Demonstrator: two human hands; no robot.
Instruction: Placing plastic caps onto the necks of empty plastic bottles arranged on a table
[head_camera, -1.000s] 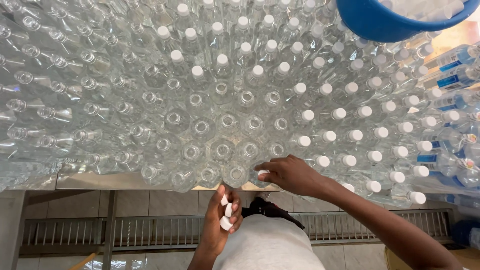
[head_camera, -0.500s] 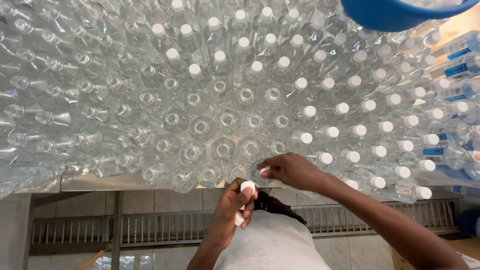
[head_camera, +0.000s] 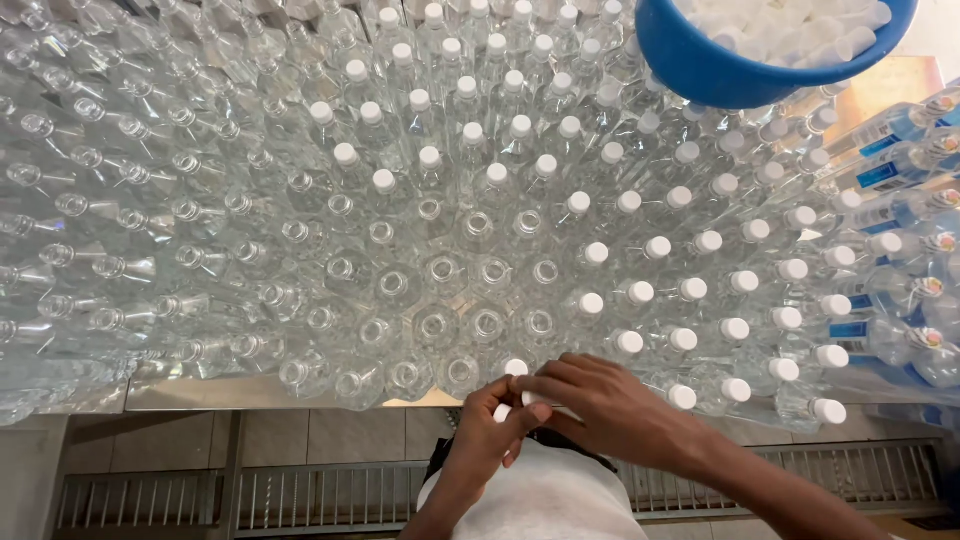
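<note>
Both hands now meet at six o'clock: the left hand (head_camera: 490, 425), formerly lower, brings its white caps (head_camera: 503, 411) against the right hand (head_camera: 600, 405), fingers pinching narrowly.

Our left hand (head_camera: 492, 425) and right hand (head_camera: 608, 408) are bare, forearms unsleeved; at six o'clock we wear a white apron (head_camera: 540, 500) over a dark top (head_camera: 448, 452).

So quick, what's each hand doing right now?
Left hand: closed on small white caps.
Right hand: fingers curled over a front-row bottle; grip cannot be told.
</note>
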